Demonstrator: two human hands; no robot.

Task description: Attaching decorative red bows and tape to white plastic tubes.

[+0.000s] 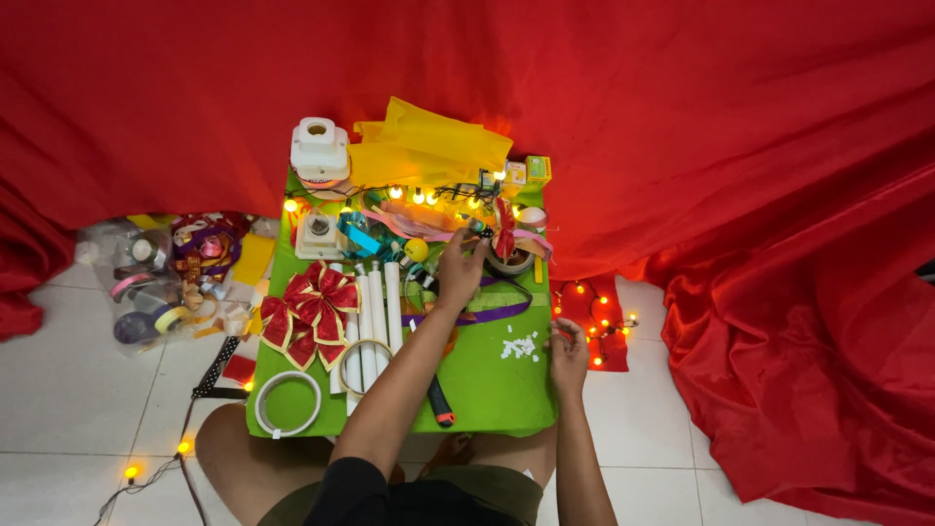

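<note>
The pink and cream ribbon pile [429, 220] lies at the far end of the green cloth-covered counter [492, 385], just under a string of small glowing yellow lights [414, 196]. The left hand [460, 270] reaches across the counter to this pile. Its fingers are curled and bunched together at the edge of the ribbons, beside a thin red ribbon bow [504, 230], but it is too small to tell just what they pinch. A flat purple ribbon strip [487, 314] lies under the left wrist.

The right hand [567, 353] rests at the right edge of the counter. Its fingers are bent in a loose curl, and I cannot tell if they hold anything. Just left of it is a little heap of white paper bits [519, 346]. To its right, on a red mat [612, 353] on the floor, more small lights glow.

Near the left side of the counter sits a big red bow with gold edges [310, 312]. Next to it lie three long white tubes [375, 307], side by side. A white tape ring [288, 402] sits at the near left corner, and a smaller clear ring [364, 366] lies across the near ends of the tubes. A black tool with an orange tip [439, 402] pokes out from under the left arm.

At the far end are a white plastic box with a round hole on top [318, 148] and a crumpled yellow cloth [429, 148]. A clear bag of ribbon rolls [141, 282] lies on the white tiled floor to the left. Red cloth [682, 107] hangs all around.
</note>
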